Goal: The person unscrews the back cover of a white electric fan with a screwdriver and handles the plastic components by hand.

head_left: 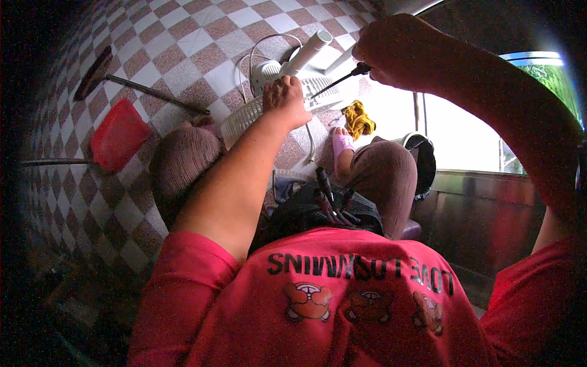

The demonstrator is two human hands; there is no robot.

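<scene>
A white electric fan (244,121) with a slatted grille lies on the floor in front of me, between my knees. Its pale tubular stand (309,52) slants up to the right, beside a white rounded housing (265,72). My left hand (286,103) is closed over the grille's edge, its fingers curled down on it. Raised at the upper right, my right hand (391,54) grips the dark handle of a screwdriver (342,81). The thin shaft points down and left, its tip close to the grille beside my left hand; I cannot tell whether it touches.
A white cord (246,58) loops behind the fan. A yellow cloth (358,119) lies on the floor to its right. Leftward are a red dustpan (119,136) and a long-handled broom (156,93). A dark bucket (422,160) stands beside my right knee, near a bright doorway.
</scene>
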